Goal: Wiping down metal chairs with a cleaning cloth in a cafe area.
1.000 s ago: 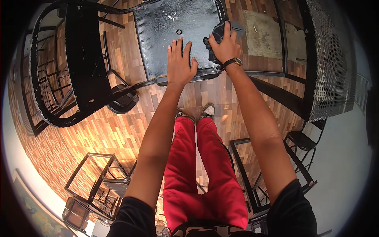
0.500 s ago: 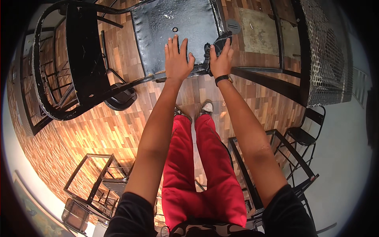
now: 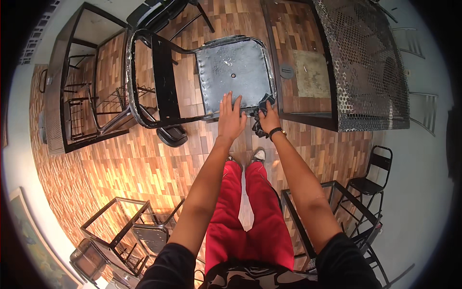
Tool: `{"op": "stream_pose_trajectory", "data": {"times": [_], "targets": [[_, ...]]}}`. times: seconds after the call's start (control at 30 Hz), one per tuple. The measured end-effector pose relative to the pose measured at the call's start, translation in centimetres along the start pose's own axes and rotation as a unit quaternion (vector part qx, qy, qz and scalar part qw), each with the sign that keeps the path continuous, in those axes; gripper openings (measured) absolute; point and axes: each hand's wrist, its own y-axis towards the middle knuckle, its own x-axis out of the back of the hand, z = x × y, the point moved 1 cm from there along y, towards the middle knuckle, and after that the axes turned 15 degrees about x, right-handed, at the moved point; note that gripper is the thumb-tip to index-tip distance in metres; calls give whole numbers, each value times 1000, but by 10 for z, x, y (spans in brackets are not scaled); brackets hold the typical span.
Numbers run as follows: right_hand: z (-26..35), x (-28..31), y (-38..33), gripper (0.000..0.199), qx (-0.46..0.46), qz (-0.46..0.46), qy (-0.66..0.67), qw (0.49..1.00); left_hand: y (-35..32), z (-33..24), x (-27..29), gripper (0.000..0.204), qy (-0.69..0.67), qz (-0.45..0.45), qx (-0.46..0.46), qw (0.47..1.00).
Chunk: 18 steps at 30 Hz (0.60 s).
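A worn black metal chair [image 3: 234,62] is in front of me, its padded seat scuffed with pale marks and a small round hole. Its backrest [image 3: 164,82] is on the left. My left hand [image 3: 232,119] rests with spread fingers at the near edge of the seat. At the seat's near right corner, my right hand [image 3: 269,121] is closed on a crumpled dark cloth [image 3: 260,126], part of which hangs below the edge. The palm side of both hands is hidden.
A perforated metal panel [image 3: 368,72] on a black frame stands at the right. Another black chair [image 3: 370,176] is against the right wall. Metal frames and chairs [image 3: 115,221] stand behind me on the left. A dark round-ended object [image 3: 172,136] lies under the chair.
The view has shifted, so the chair appears smaller and further right. My right hand with the cloth sits at the seat's near right corner, lower along the edge than before.
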Motion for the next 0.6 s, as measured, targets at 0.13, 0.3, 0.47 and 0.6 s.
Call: {"op": "stream_pose_trajectory", "data": {"times": [0.13, 0.3, 0.47, 0.6], "targets": [[46, 22, -14, 63, 50, 17, 34, 998, 4, -21, 69, 60, -10, -15, -14, 1000], [122, 61, -16, 63, 133, -30, 22, 990, 6, -48, 152, 58, -33, -52, -19, 998], [205, 99, 3, 61, 205, -66, 61, 975, 23, -69, 220, 53, -79, -90, -67, 991], [273, 119, 23, 59, 243, -82, 87, 963, 45, -75, 264, 51, -104, -113, -107, 982]]}}
